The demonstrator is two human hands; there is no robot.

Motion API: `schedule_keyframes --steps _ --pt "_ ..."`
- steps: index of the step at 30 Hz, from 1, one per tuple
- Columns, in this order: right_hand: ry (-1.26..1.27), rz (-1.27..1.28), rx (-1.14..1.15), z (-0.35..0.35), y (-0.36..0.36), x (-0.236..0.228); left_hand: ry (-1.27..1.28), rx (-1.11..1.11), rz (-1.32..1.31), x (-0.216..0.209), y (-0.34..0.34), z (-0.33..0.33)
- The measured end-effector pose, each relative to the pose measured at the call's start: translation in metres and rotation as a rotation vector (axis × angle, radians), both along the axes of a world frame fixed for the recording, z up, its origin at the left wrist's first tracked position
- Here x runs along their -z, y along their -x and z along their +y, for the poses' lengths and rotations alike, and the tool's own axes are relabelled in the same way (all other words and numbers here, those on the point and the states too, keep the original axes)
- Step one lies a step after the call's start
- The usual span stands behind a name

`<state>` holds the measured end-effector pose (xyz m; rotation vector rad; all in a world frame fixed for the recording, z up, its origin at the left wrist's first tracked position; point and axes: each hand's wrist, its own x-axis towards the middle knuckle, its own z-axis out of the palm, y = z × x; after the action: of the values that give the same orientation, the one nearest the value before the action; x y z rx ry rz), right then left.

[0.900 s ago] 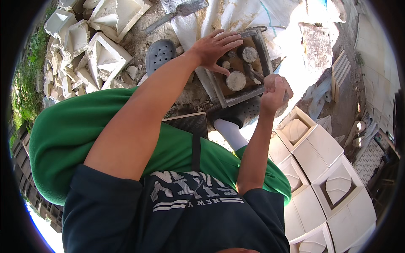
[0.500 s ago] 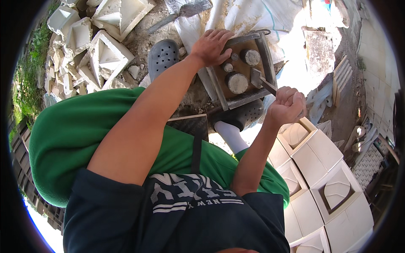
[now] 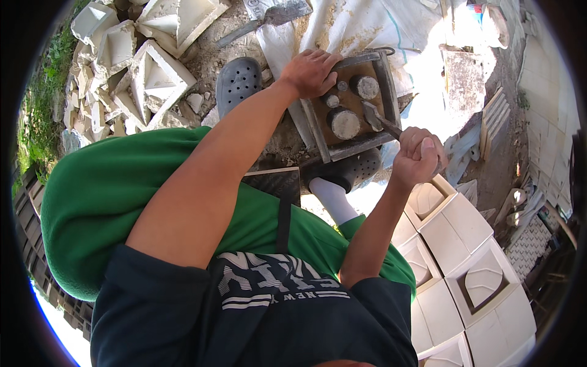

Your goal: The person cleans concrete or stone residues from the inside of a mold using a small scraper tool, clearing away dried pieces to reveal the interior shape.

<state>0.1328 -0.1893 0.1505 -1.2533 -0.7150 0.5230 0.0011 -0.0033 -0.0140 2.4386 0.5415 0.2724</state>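
Note:
A grey rectangular mould frame point(image 3: 386, 76) sits near my feet, with a brown inner face. Two large pale round plugs point(image 3: 344, 124) and some smaller round ones point(image 3: 332, 101) stand on that face. My left hand point(image 3: 309, 72) holds the frame at its far left corner, fingers over the rim and thumb toward the inside. In my right hand point(image 3: 419, 154), closed round the handle, is a small trowel point(image 3: 380, 119). Its blade touches or hovers just over the brown face, right of the larger near plug; I cannot tell which.
Broken white plaster pieces point(image 3: 156, 85) pile up at the far left. Another trowel point(image 3: 266, 21) lies beyond the frame beside a white sheet point(image 3: 348, 27). Pale cast blocks point(image 3: 455, 223) stand close together at the near right. Grey clogs point(image 3: 238, 84) are on my feet.
The trowel blade has tilted and turned slightly within the frame, with my right hand shifting a little to the right and nearer. My left hand stays on the frame's corner.

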Motion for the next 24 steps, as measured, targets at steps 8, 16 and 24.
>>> schedule_keyframes --steps 8,16,24 --pt "-0.062 0.044 -0.097 0.002 0.003 0.005 0.025 0.000 0.009 -0.007 0.000 0.000" --pt "0.026 -0.128 -0.101 0.007 0.009 -0.001 0.031 0.013 0.006 -0.008 -0.002 0.001" --pt "0.108 -0.151 0.058 0.022 0.018 0.011 0.024 0.014 -0.031 -0.006 -0.001 -0.001"
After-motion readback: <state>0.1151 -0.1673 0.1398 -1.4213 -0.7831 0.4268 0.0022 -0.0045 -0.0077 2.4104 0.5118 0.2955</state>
